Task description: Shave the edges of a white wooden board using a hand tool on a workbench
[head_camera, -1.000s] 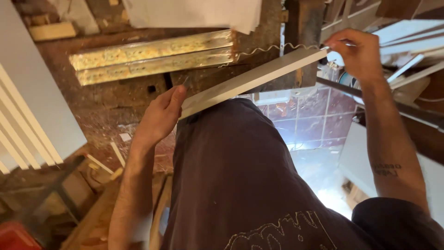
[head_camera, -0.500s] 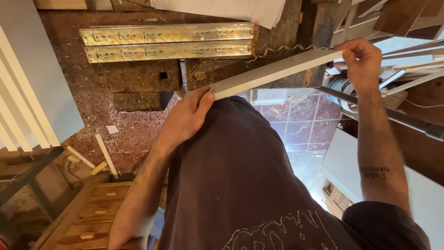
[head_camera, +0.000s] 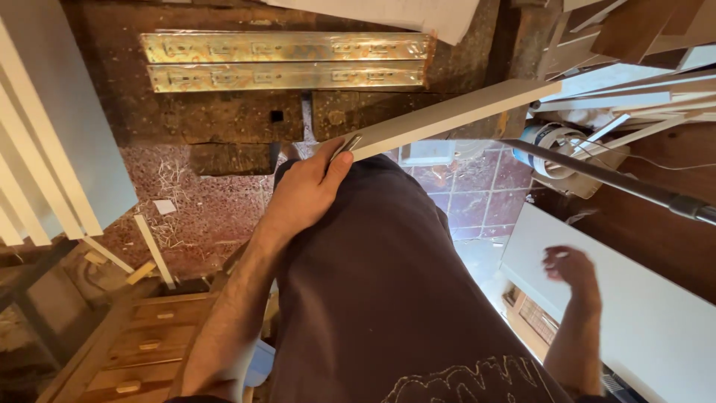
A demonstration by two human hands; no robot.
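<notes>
Now only the left hand (head_camera: 304, 195) grips the white strip (head_camera: 447, 117); the right hand (head_camera: 570, 267) has dropped away, fingers loosely curled.

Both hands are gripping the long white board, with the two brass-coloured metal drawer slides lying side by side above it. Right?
Not quite. In the head view only the left hand grips the long white board, at its near end. The right hand is off it, lowered over the white panel and blurred. The two brass-coloured metal drawer slides do lie side by side above the board.
</notes>
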